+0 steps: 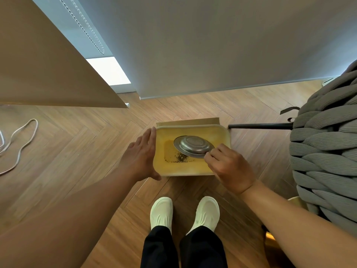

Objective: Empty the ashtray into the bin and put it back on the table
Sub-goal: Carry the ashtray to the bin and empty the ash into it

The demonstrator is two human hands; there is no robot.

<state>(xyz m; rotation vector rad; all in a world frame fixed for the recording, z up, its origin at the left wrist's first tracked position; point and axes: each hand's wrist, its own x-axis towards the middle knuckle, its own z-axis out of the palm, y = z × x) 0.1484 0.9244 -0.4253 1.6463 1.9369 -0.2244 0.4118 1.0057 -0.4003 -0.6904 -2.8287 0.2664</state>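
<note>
The yellow bin (193, 167) stands on the wooden floor (77, 151), just beyond the person's shoes (185, 211). Dark ash (178, 158) lies scattered on its bottom. The right hand (229, 167) pinches the near rim of the metal ashtray (193, 146), held upside down over the bin. The left hand (141, 157), fingers spread flat, presses the bin's left wall.

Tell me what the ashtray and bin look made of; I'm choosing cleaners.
Ashtray: metal, likely brushed steel, going by the grey sheen and pressed rings. Bin: probably matte yellow plastic, with rounded moulded corners and no gloss, though that is less certain.
</note>
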